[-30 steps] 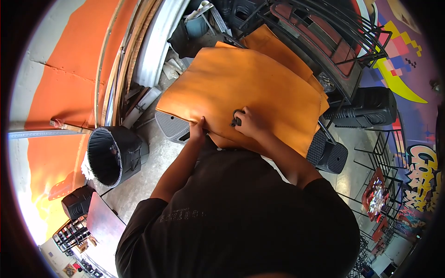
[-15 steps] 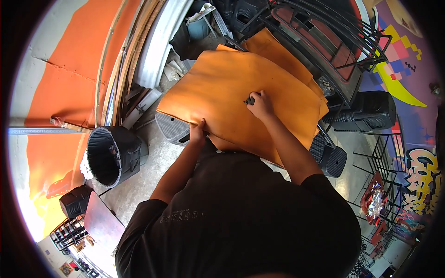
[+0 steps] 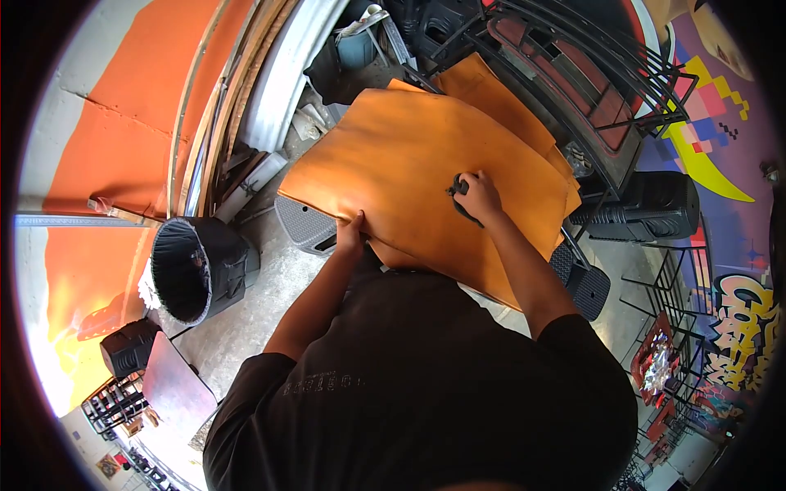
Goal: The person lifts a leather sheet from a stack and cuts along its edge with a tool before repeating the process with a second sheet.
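Note:
A large orange sheet (image 3: pixel 417 155), like leather, lies in front of me on top of other orange sheets (image 3: pixel 495 90). My left hand (image 3: pixel 350 231) pinches its near edge, thumb on top and fingers underneath. Over the right half of the sheet, my right hand (image 3: pixel 481 196) is closed around a black hand tool (image 3: pixel 460 190) that looks like scissors. A dark curved part of it hangs below the fingers. Its tip is too small to make out.
Grey textured plastic (image 3: pixel 304 227) and a dark textured panel (image 3: pixel 591 293) jut out from under the sheets. A black round bin (image 3: pixel 195 270) stands left. Black speakers (image 3: pixel 643 204) and metal frames (image 3: pixel 565 65) crowd the right and back. Long boards (image 3: pixel 221 106) lean against the left wall.
My right hand has shifted right and slightly nearer to me, and more of the black tool shows. The left hand keeps its hold on the sheet's edge.

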Available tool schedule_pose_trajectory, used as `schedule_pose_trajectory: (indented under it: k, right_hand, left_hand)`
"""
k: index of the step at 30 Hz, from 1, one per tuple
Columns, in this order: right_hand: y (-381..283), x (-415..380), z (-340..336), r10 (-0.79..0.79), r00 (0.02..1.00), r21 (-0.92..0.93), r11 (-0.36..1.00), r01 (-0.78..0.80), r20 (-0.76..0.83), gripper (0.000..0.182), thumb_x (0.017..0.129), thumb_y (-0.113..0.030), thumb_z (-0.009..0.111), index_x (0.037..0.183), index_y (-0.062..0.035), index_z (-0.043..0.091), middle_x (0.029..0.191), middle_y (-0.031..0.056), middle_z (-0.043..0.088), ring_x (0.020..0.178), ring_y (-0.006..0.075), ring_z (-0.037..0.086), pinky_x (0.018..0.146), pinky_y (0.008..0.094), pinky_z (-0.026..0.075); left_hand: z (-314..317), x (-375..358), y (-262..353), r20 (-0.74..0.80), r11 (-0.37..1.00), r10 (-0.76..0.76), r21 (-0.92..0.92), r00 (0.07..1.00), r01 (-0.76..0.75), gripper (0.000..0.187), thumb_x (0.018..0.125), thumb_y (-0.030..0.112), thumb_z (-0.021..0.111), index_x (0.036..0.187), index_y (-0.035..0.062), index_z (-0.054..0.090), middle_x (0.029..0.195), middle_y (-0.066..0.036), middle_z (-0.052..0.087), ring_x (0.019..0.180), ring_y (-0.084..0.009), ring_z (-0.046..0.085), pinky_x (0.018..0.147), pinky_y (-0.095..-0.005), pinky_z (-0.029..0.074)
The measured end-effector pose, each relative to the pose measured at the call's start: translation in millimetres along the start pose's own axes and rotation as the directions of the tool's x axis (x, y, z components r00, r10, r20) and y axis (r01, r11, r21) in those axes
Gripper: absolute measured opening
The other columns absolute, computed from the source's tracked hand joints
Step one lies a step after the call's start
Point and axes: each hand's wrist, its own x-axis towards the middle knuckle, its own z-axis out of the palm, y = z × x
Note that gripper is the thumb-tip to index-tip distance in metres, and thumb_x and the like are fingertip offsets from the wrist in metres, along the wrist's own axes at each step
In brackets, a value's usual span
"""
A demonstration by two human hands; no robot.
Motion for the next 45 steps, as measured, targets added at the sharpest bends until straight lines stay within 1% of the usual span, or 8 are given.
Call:
schedule_pose_trajectory:
  k: [6, 13, 18, 26, 30, 38, 42, 45]
  right_hand:
    - [-7.3, 49.9, 1.6, 0.121, 0.988, -0.108, 0.985, -0.131, -0.094, 0.035, 0.079, -0.025, 0.08, 0.11, -0.0154, 0.067, 0.117, 0.0148, 0.058, 0.104, 0.0395, 0.063, 0.086, 0.0504, 0.055]
    - [-39.7, 2.8, 20.3, -0.145, 0.989, 0.113, 0.983, 0.142, 0.023, 0.034, 0.078, -0.026, 0.08, 0.107, -0.0141, 0.066, 0.114, 0.0172, 0.058, 0.104, 0.04, 0.062, 0.087, 0.0508, 0.054]
    - [-7.5, -0.3, 25.2, -0.174, 0.984, 0.087, 0.98, 0.178, -0.045, 0.035, 0.079, -0.026, 0.079, 0.109, -0.0139, 0.066, 0.114, 0.0175, 0.058, 0.106, 0.0402, 0.062, 0.088, 0.0499, 0.055]
    - [-0.7, 72.4, -13.9, 0.281, 0.959, 0.002, 0.96, -0.281, 0.027, 0.038, 0.082, -0.036, 0.079, 0.11, -0.0152, 0.066, 0.123, 0.0174, 0.057, 0.111, 0.0397, 0.061, 0.087, 0.0508, 0.056]
    - [-7.7, 85.2, -8.5, 0.263, 0.964, -0.072, 0.962, -0.265, -0.035, 0.034, 0.082, -0.028, 0.078, 0.11, -0.0138, 0.066, 0.12, 0.0154, 0.057, 0.11, 0.0398, 0.061, 0.09, 0.0488, 0.055]
    - [-6.2, 45.1, 21.6, -0.13, 0.992, 0.061, 0.99, 0.13, -0.01, 0.037, 0.081, -0.031, 0.079, 0.112, -0.0151, 0.067, 0.122, 0.0155, 0.057, 0.112, 0.0383, 0.061, 0.091, 0.0499, 0.055]
    - [9.7, 43.1, 5.9, -0.08, 0.997, 0.123, 0.989, 0.081, -0.018, 0.035, 0.081, -0.028, 0.078, 0.111, -0.0149, 0.067, 0.12, 0.0153, 0.058, 0.11, 0.0382, 0.062, 0.091, 0.0498, 0.055]
    - [16.6, 72.3, -11.0, 0.155, 0.987, 0.077, 0.984, -0.158, 0.038, 0.035, 0.082, -0.03, 0.078, 0.112, -0.0152, 0.066, 0.121, 0.0158, 0.057, 0.11, 0.0389, 0.062, 0.093, 0.0497, 0.054]
  left_hand:
    - [5.3, -4.5, 5.9, 0.003, 1.0, 0.013, -0.009, 1.0, -0.013, 0.052, 0.1, 0.005, 0.063, 0.144, 0.0151, 0.036, 0.135, -0.011, 0.058, 0.121, -0.0308, 0.061, 0.097, -0.0501, 0.056]
    - [13.1, -12.8, 10.7, -0.022, 1.0, -0.013, -0.019, 1.0, 0.012, 0.05, 0.101, 0.005, 0.062, 0.143, 0.0158, 0.037, 0.135, -0.011, 0.058, 0.122, -0.0302, 0.061, 0.097, -0.049, 0.056]
    - [13.3, -13.2, 9.8, -0.011, 1.0, -0.024, 0.016, 1.0, 0.025, 0.053, 0.101, 0.01, 0.062, 0.147, 0.0158, 0.036, 0.14, -0.01, 0.057, 0.128, -0.0309, 0.058, 0.103, -0.0508, 0.053]
    - [8.7, -7.0, 6.6, -0.011, 1.0, -0.028, -0.004, 1.0, 0.028, 0.058, 0.102, 0.006, 0.061, 0.15, 0.018, 0.03, 0.143, -0.012, 0.052, 0.131, -0.0315, 0.055, 0.104, -0.0496, 0.052]
    - [5.6, -5.7, 1.4, -0.023, 1.0, -0.02, 0.022, 1.0, 0.021, 0.055, 0.102, 0.007, 0.06, 0.149, 0.0163, 0.031, 0.142, -0.012, 0.053, 0.13, -0.0312, 0.056, 0.104, -0.05, 0.052]
    - [4.0, -5.0, 3.8, -0.02, 0.998, -0.068, 0.009, 0.997, 0.068, 0.06, 0.102, 0.005, 0.06, 0.151, 0.0168, 0.028, 0.145, -0.013, 0.05, 0.134, -0.0314, 0.052, 0.109, -0.0494, 0.049]
    - [0.7, -3.0, 1.4, -0.035, 0.998, -0.064, 0.001, 0.997, 0.064, 0.059, 0.102, 0.004, 0.059, 0.151, 0.016, 0.029, 0.145, -0.013, 0.05, 0.133, -0.0313, 0.053, 0.11, -0.0487, 0.048]
    - [0.6, -3.6, 0.0, -0.026, 0.998, -0.06, -0.009, 0.998, 0.06, 0.059, 0.102, 0.004, 0.059, 0.151, 0.0153, 0.029, 0.145, -0.013, 0.051, 0.133, -0.0312, 0.053, 0.111, -0.0483, 0.048]
